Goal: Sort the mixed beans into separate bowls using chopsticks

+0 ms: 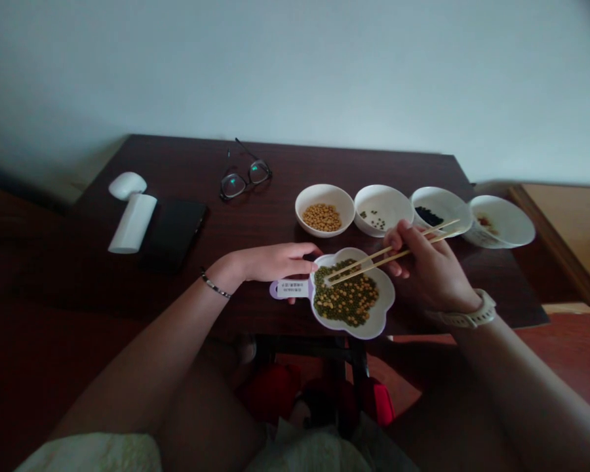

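My left hand (275, 262) grips a white, cloud-shaped dish (384, 295) where its lilac, labelled handle (291, 288) meets the rim. Green mung beans (344, 309) mixed with yellow soybeans lie in this dish. In my right hand (423, 265) is a pair of bamboo chopsticks (368, 262), their tips down among the beans at the dish's left side. Whether a bean sits between the tips is too small to tell. Behind the dish stands a white bowl (301, 213) of soybeans. To its right, another white bowl (391, 196) contains a few green beans.
Further right are a bowl (452, 200) with black beans and a bowl (516, 223) with some reddish-brown bits. Eyeglasses (246, 182), a dark flat device (174, 226), a white box-like object (134, 224) and a rounded white object (126, 186) lie on the left of the dark table (187, 160).
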`<move>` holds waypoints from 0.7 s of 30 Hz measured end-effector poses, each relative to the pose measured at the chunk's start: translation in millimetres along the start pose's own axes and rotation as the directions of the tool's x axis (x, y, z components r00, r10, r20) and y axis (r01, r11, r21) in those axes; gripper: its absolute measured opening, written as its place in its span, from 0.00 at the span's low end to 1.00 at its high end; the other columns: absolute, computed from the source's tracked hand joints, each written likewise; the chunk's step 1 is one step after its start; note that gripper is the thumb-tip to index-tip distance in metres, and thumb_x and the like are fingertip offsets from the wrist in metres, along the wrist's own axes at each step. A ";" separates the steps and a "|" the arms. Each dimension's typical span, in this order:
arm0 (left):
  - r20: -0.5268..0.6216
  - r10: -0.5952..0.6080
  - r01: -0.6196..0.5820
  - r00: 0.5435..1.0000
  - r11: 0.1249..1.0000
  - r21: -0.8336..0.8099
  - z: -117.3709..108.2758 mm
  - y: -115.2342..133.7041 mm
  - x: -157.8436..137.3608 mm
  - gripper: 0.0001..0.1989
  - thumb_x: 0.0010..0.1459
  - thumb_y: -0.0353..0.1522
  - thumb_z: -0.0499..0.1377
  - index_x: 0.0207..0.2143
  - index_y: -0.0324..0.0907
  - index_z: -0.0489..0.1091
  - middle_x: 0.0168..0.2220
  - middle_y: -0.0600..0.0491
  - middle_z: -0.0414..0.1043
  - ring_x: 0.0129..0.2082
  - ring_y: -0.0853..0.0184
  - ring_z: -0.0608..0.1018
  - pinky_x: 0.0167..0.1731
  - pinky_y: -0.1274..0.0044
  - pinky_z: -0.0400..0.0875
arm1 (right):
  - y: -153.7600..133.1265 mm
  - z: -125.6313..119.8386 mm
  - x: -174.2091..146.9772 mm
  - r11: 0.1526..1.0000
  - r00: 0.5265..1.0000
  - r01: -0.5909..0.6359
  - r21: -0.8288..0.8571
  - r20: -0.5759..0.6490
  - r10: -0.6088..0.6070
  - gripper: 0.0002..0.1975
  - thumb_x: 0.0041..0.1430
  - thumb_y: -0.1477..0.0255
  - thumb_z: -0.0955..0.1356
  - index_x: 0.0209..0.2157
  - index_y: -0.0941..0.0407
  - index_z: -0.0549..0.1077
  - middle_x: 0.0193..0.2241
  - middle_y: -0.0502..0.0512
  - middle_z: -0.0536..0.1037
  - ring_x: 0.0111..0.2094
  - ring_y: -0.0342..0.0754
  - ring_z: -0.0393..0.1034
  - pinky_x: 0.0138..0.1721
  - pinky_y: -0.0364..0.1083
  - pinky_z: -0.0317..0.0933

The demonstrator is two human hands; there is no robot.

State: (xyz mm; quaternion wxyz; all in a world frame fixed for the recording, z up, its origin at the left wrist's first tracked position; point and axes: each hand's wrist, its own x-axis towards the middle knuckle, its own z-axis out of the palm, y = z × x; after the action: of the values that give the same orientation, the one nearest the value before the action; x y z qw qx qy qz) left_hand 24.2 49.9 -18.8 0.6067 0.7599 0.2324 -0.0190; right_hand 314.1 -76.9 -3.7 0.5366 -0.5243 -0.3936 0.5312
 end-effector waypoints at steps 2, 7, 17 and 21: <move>0.007 -0.006 0.006 1.000 1.000 0.004 0.1 -0.3 0.2 0.21 0.72 0.44 0.60 0.60 0.42 0.75 0.52 0.47 0.82 0.46 0.62 0.82 0.41 0.75 0.75 | 2.0 0.6 -1.9 1.000 0.999 -0.006 -0.025 0.036 0.007 0.23 0.75 0.51 0.70 0.31 0.53 0.74 0.19 0.49 0.72 0.19 0.42 0.62 0.19 0.42 0.55; 0.006 -0.017 0.017 1.000 1.000 0.003 0.1 1.3 0.5 0.21 0.72 0.44 0.60 0.59 0.43 0.74 0.53 0.47 0.82 0.46 0.62 0.82 0.41 0.75 0.76 | 4.5 1.4 -4.1 0.997 0.997 0.016 -0.071 0.075 -0.010 0.23 0.76 0.51 0.70 0.31 0.53 0.74 0.21 0.50 0.74 0.20 0.43 0.64 0.21 0.42 0.60; 0.004 -0.007 0.007 1.000 1.000 0.008 0.4 2.1 0.3 0.20 0.72 0.44 0.60 0.60 0.42 0.74 0.54 0.47 0.82 0.48 0.62 0.82 0.44 0.75 0.76 | 4.9 3.6 -2.7 0.998 0.997 0.006 -0.056 0.074 -0.002 0.24 0.76 0.50 0.69 0.30 0.53 0.73 0.22 0.50 0.74 0.20 0.42 0.64 0.21 0.42 0.59; 0.000 -0.013 0.013 1.000 1.000 -0.014 1.3 1.6 -0.1 0.21 0.72 0.44 0.61 0.59 0.41 0.74 0.47 0.48 0.83 0.43 0.63 0.82 0.41 0.75 0.74 | 3.7 3.3 -2.3 0.998 0.997 0.015 -0.062 0.074 -0.011 0.23 0.76 0.51 0.69 0.31 0.53 0.74 0.21 0.50 0.74 0.19 0.42 0.63 0.20 0.42 0.58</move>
State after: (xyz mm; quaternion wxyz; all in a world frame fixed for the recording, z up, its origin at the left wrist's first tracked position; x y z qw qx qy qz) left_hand 25.0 48.4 -17.6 0.6121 0.7540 0.2375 -0.0215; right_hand 310.0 -79.0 -6.6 0.5086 -0.5181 -0.4330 0.5343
